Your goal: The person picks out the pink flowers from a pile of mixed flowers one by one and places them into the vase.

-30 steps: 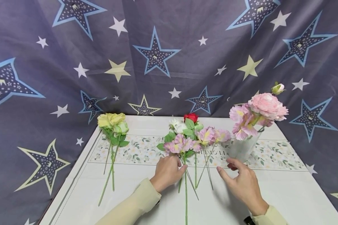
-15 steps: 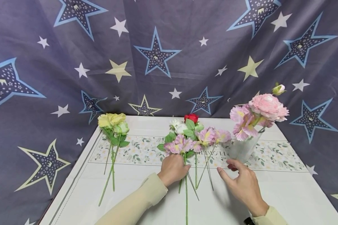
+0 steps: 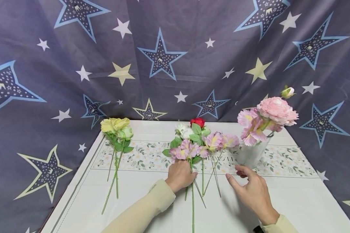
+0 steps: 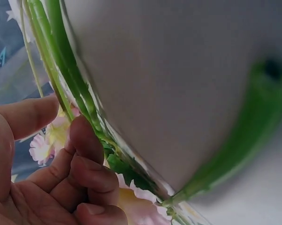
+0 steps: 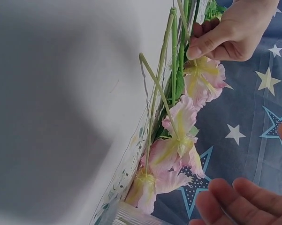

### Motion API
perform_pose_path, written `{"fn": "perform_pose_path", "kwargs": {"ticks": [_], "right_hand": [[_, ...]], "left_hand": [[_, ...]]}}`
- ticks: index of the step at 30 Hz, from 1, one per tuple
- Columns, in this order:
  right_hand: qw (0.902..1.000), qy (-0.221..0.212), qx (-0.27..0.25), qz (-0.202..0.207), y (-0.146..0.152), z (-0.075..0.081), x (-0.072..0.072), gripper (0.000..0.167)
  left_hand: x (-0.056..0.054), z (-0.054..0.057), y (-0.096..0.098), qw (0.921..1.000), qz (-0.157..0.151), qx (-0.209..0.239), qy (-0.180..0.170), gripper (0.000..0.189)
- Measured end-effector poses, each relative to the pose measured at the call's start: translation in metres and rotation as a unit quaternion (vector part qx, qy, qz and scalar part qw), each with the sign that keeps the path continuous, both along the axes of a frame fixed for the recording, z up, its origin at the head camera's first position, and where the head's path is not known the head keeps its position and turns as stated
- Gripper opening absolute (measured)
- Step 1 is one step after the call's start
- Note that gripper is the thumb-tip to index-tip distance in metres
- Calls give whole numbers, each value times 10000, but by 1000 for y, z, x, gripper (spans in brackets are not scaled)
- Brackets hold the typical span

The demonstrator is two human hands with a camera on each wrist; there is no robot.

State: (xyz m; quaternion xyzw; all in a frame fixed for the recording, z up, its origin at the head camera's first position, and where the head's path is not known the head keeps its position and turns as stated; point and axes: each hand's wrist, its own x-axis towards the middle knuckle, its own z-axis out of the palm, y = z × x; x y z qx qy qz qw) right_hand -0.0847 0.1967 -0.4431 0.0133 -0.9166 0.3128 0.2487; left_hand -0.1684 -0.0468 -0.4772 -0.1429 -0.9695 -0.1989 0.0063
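Note:
In the head view, my left hand (image 3: 179,174) is over the middle bunch of artificial flowers. Thumb and forefinger pinch the thin stem of a pink-and-yellow iris (image 3: 184,150), just below its bloom; the right wrist view shows this pinch too. Two similar irises (image 3: 214,141) lie to the right. Behind them are white roses (image 3: 186,133) and a red rose (image 3: 198,122). My right hand (image 3: 252,192), thumb and fingers spread and holding nothing, is near the base of a clear vase (image 3: 250,155). A pink peony (image 3: 277,110) and an iris (image 3: 253,129) stand in that vase.
Yellow and pale green flowers (image 3: 115,125) lie at the left with their long stems towards me. Under everything is a white tabletop (image 3: 151,207) with a floral printed band (image 3: 151,155). A starry curtain (image 3: 175,42) hangs right behind the table's far edge.
My left hand has shifted slightly right, its fingers moving in around the iris stem. The right hand, the vase and the lying flowers look the same.

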Motion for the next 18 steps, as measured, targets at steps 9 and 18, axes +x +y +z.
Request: {"fn": "perform_pose_path", "kwargs": {"ticks": [9, 18], "right_hand": [[9999, -138, -20, 29, -1, -1, 1, 36], [9999, -57, 82, 85, -1, -1, 1, 35]], "left_hand": [[0, -2, -1, 9994, 211, 167, -229, 59], [2, 2, -15, 9965, 266, 783, -128, 58]]}}
